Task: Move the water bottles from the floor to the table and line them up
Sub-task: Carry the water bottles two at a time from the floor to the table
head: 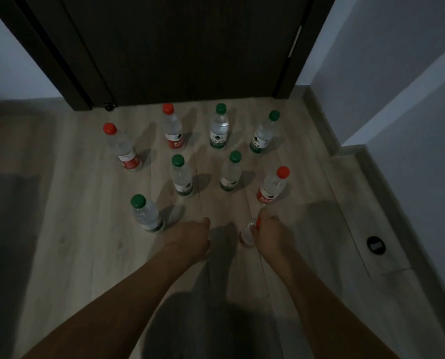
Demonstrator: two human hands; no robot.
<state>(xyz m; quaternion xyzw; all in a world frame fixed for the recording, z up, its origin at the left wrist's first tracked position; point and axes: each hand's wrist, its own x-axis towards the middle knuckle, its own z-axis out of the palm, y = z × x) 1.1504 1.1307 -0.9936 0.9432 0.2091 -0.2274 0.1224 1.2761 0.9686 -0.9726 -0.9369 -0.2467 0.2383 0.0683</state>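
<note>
Several water bottles stand upright on the wooden floor point(86, 255) before a dark door, some with red caps, some with green. My right hand point(270, 233) grips the neck of a red-capped bottle point(247, 235) near the floor, its cap mostly hidden by my fingers. My left hand point(190, 235) is curled, and its fingers point away from the camera; whether it holds anything I cannot tell. A green-capped bottle point(146, 215) stands just left of my left hand. Another red-capped bottle point(273, 186) stands just beyond my right hand.
A dark closed door point(179, 47) rises at the back. Light walls with a skirting board point(387, 182) run along the right side. A round black floor socket point(376, 245) sits at the right. No table is in view.
</note>
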